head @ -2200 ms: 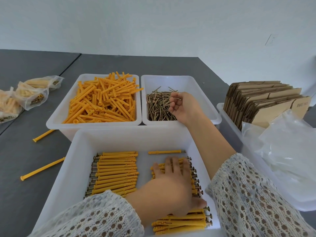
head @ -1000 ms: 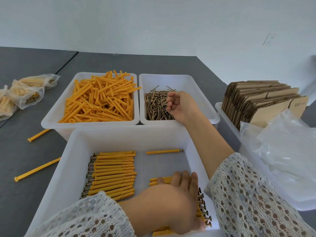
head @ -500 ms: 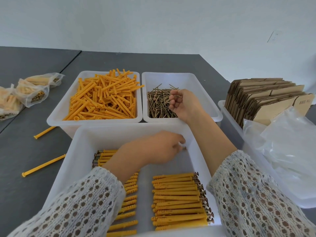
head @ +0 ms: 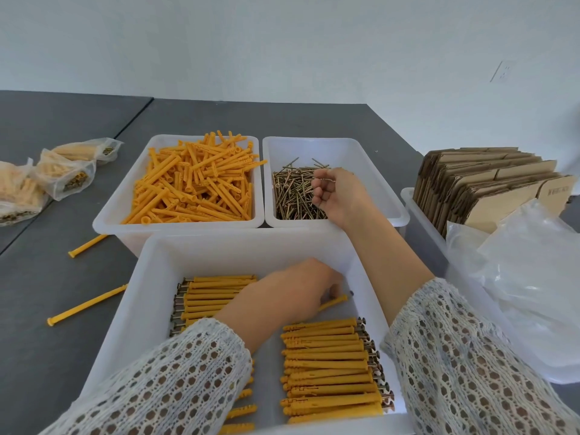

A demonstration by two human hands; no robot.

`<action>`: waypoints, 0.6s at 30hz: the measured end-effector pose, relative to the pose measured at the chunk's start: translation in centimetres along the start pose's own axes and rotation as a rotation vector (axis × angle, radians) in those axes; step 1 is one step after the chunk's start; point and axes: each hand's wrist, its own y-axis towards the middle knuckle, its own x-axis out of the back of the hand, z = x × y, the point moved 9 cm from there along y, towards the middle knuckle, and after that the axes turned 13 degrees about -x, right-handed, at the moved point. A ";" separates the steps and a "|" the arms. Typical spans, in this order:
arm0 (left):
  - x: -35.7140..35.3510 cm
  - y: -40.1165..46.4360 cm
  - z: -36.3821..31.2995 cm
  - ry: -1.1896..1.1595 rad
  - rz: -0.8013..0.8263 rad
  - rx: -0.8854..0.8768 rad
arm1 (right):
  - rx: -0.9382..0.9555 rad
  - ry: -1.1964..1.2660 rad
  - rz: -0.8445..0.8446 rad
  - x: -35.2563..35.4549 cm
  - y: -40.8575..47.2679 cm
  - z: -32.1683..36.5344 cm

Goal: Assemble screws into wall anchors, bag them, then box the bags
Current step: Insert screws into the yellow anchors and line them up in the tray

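Grey worktop [head: 204,120], white wall behind. Our left hand [head: 292,293] pinches a lone assembled anchor [head: 334,302] in the near-edge bin [head: 150,277]; right hand [head: 339,193] is curled on screws [head: 293,196], far bin. Anchors prob. light, stiff, ribbed plastic: take mid-shaft.

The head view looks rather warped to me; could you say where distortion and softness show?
Head view: wide-angle bending curves the table edge and stretches the sleeves; lighting is soft and even, without harsh shadows; the bagged anchors at far left look soft.
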 end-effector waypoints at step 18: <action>7.4 -2.1 -1.1 -0.078 -0.489 -0.263 | 0.440 -1.102 -0.440 0.3 0.3 2.7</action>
